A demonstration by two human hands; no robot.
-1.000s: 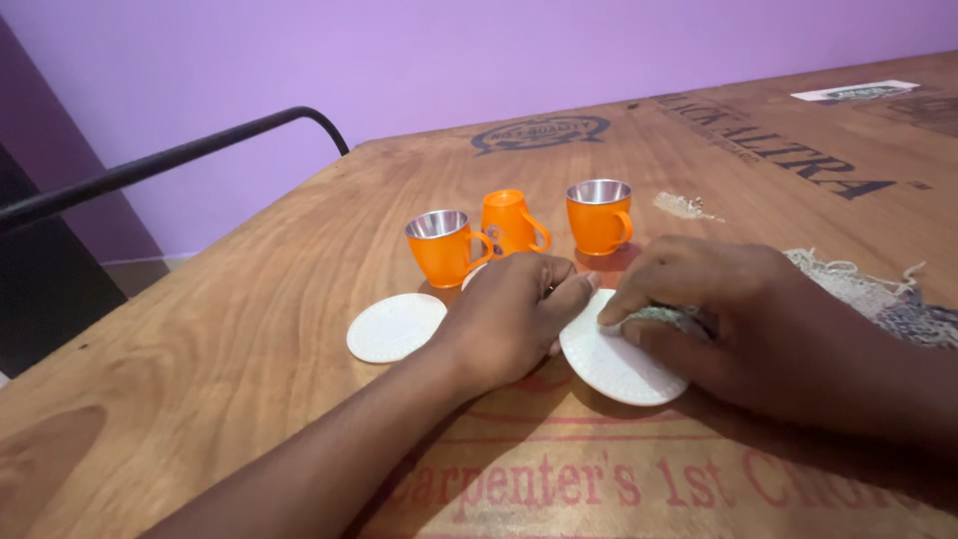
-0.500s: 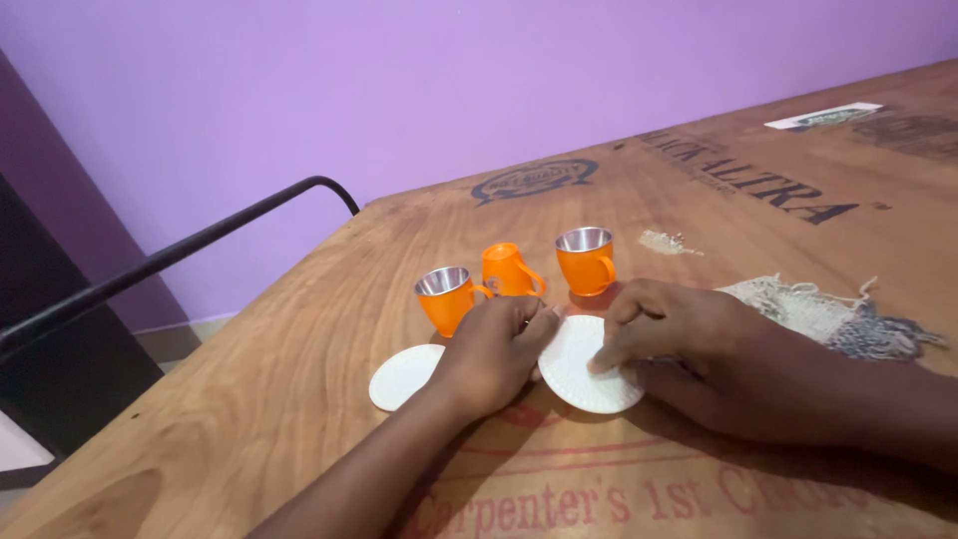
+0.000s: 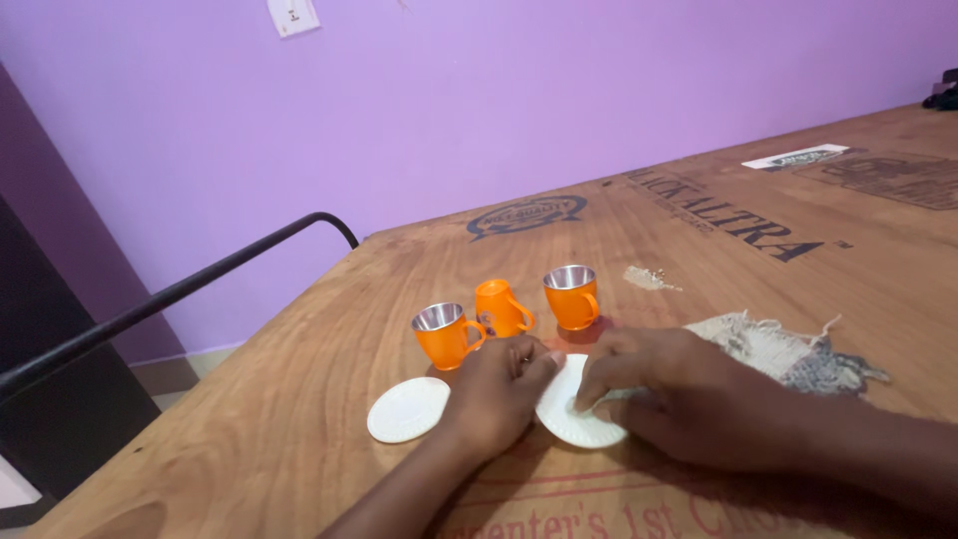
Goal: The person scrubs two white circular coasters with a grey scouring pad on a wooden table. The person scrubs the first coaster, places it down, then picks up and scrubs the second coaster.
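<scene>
Labels: a white strip (image 3: 795, 157) lies far right on the table (image 3: 299, 419), and dark stamped marks run along its far side. 3 orange cups (image 3: 502, 306), 2 white saucers. Left hand (image 3: 496, 392) grips the tilted saucer (image 3: 571, 411); right hand (image 3: 664, 389) presses a cloth (image 3: 783, 349) on it.

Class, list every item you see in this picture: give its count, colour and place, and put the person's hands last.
Orange cups: three, steel-lined, two upright and the middle one upside down, in a row behind the hands.
White saucers: two; one lies free to the left, one under both hands.
Cloth: one, frayed, beige and grey, on the right.
Wooden table: one, brown, with printed marks.
Black metal bar: one, off the left edge.
Wall: purple, behind.
Left hand: holds the saucer's left rim.
Right hand: presses on the saucer.
</scene>
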